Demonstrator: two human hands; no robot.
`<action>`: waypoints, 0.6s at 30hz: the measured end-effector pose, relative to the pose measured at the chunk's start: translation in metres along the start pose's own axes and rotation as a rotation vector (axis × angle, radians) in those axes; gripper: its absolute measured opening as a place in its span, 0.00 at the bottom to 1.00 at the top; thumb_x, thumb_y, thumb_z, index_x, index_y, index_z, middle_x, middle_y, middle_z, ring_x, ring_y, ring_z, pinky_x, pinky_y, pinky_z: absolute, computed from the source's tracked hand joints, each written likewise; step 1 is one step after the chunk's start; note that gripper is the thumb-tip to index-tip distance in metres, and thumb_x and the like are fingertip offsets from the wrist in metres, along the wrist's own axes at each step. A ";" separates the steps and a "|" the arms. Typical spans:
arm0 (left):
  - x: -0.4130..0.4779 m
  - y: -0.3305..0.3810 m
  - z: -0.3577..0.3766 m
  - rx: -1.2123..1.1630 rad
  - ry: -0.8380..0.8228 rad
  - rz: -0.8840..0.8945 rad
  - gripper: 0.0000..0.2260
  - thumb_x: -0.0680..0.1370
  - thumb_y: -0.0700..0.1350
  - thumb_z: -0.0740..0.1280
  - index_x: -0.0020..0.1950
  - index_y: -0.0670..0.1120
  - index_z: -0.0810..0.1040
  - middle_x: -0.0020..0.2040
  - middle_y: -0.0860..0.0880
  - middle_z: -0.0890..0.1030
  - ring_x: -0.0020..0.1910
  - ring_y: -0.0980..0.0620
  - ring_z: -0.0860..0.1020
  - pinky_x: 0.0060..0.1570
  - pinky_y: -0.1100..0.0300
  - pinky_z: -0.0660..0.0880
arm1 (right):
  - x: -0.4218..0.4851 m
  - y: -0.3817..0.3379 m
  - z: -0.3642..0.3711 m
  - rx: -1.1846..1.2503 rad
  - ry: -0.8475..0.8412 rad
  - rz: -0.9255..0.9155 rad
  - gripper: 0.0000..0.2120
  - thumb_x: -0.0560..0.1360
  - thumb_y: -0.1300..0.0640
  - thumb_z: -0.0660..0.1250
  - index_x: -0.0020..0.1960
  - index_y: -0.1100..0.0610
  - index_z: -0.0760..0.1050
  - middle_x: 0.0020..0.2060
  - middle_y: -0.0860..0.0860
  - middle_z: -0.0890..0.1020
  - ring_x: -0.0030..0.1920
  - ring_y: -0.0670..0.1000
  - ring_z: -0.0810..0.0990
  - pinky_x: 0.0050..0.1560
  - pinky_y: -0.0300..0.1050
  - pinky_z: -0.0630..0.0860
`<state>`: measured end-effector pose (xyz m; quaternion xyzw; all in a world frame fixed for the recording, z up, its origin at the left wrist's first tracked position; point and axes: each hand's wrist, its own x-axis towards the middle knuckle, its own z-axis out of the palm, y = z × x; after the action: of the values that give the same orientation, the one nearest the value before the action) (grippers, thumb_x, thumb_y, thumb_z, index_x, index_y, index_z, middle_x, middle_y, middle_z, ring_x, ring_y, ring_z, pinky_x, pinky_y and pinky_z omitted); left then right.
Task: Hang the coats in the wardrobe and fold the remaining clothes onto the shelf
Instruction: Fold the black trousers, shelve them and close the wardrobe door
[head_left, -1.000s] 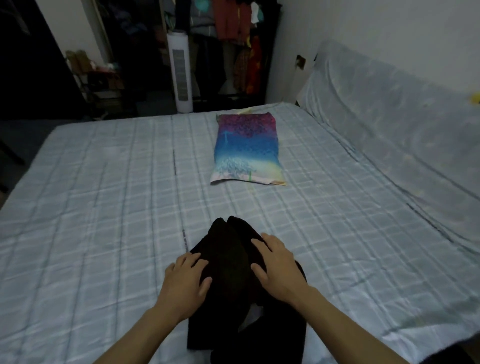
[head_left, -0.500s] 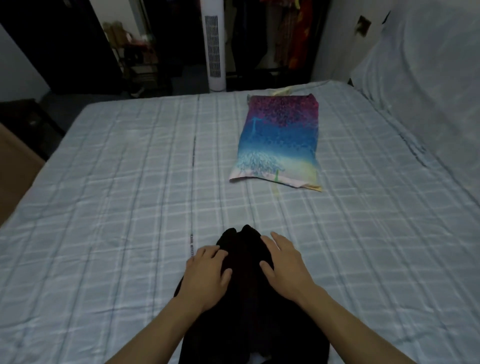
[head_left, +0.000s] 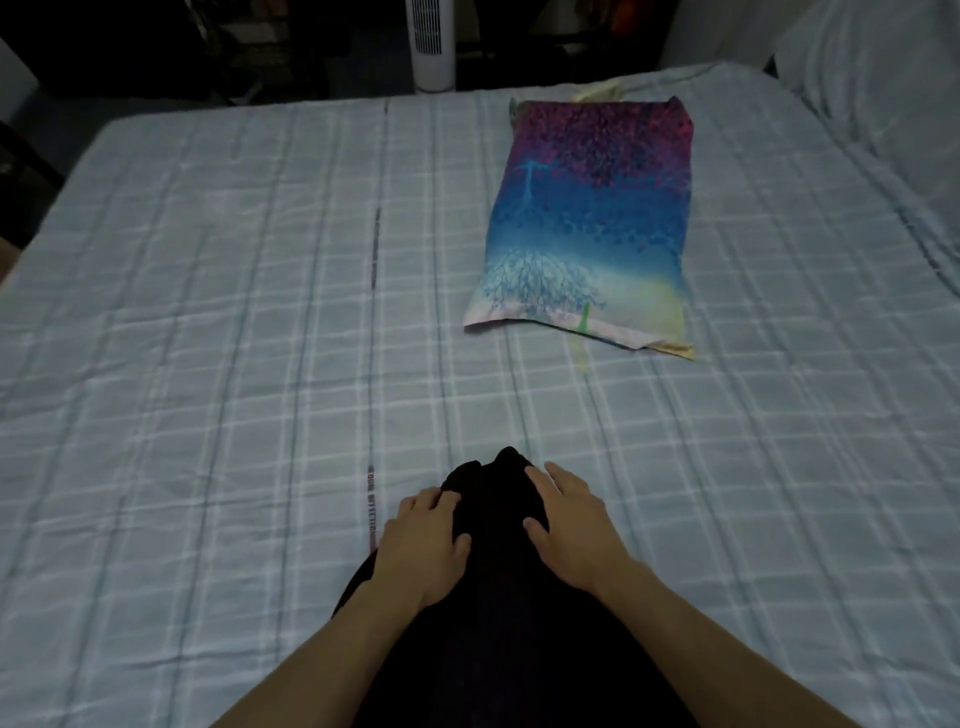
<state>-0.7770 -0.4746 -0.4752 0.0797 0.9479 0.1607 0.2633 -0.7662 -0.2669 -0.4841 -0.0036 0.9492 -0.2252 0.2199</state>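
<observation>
Both hands are flat on a black garment (head_left: 498, 587) lying at the near edge of the bed (head_left: 208, 364); left hand (head_left: 423, 540) rests on its left side with fingers loosely spread, right hand (head_left: 574, 525) presses its right side, fingers straight; further up the checked sheet sits a colourful pillow (head_left: 587, 223); a white tower fan (head_left: 434, 44) stands behind the bed.

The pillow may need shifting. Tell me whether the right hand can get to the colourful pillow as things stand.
Probably yes, with a forward reach. The right hand lies flat on the dark garment, holding nothing, and only bare bed sheet separates it from the pillow.
</observation>
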 end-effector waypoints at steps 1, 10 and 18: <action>0.008 -0.003 0.003 -0.006 -0.024 -0.022 0.27 0.80 0.54 0.61 0.78 0.51 0.59 0.76 0.48 0.62 0.70 0.47 0.65 0.67 0.49 0.68 | 0.009 0.002 0.005 0.022 -0.009 0.026 0.31 0.81 0.48 0.59 0.79 0.49 0.51 0.78 0.54 0.58 0.76 0.55 0.58 0.74 0.52 0.58; 0.042 -0.010 0.032 -0.160 -0.106 -0.103 0.35 0.77 0.51 0.67 0.79 0.51 0.52 0.64 0.43 0.72 0.60 0.45 0.74 0.60 0.53 0.73 | 0.049 0.014 0.042 0.244 -0.079 0.163 0.28 0.81 0.54 0.62 0.78 0.52 0.57 0.64 0.55 0.71 0.58 0.52 0.75 0.60 0.46 0.74; 0.020 -0.011 0.022 -0.357 0.000 -0.113 0.29 0.78 0.40 0.62 0.77 0.52 0.59 0.56 0.48 0.74 0.51 0.51 0.74 0.53 0.57 0.72 | 0.037 0.005 0.032 0.299 0.040 0.159 0.16 0.75 0.67 0.58 0.61 0.56 0.69 0.45 0.52 0.75 0.43 0.51 0.76 0.42 0.42 0.72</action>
<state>-0.7833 -0.4746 -0.5069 -0.0216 0.9072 0.3116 0.2820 -0.7852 -0.2803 -0.5275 0.1086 0.9065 -0.3459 0.2163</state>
